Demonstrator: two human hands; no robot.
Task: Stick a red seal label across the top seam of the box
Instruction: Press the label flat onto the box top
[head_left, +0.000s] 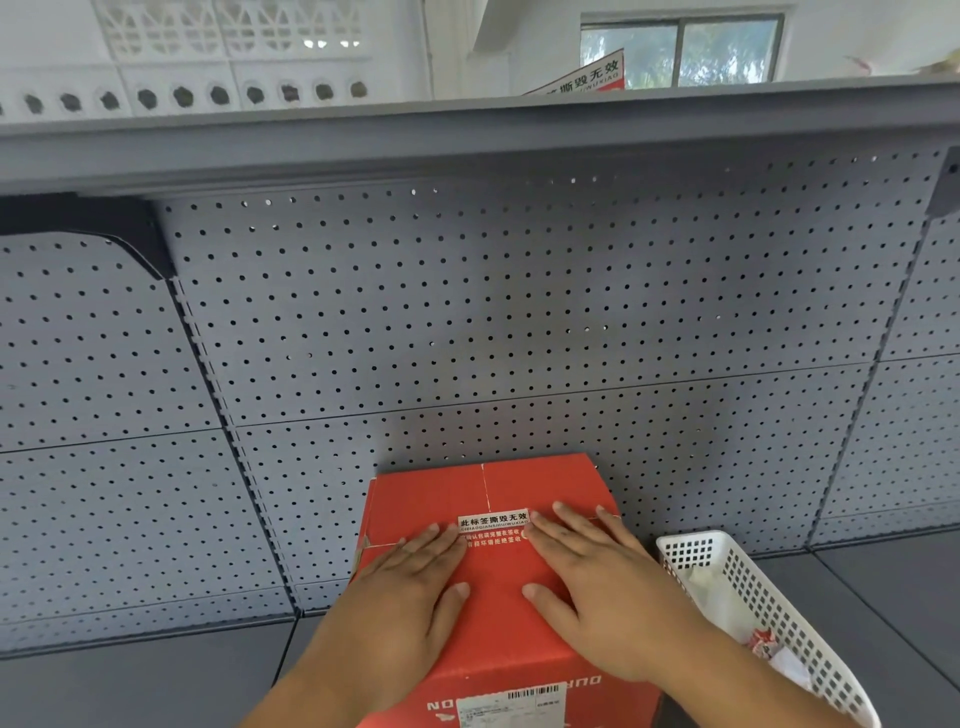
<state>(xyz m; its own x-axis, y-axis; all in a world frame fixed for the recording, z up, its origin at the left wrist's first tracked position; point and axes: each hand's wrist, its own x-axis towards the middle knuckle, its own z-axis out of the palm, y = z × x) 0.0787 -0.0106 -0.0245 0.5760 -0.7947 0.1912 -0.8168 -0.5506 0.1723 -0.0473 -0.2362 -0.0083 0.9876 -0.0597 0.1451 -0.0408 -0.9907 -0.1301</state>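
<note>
A red cardboard box (488, 639) stands on the grey shelf, its top facing me. The red seal label (492, 531), with a white strip of black characters, lies flat across the top seam. My left hand (410, 587) rests palm down on the box top just left of the label, fingertips touching its left end. On the other side my right hand (592, 582) lies flat, fingers spread, its fingertips at the label's right end. Neither hand holds anything.
A white perforated plastic basket (769, 618) with paper scraps stands right of the box. A grey pegboard back panel (467, 322) rises behind. An upper shelf (467, 135) overhangs, with a red sign (582, 78) on it.
</note>
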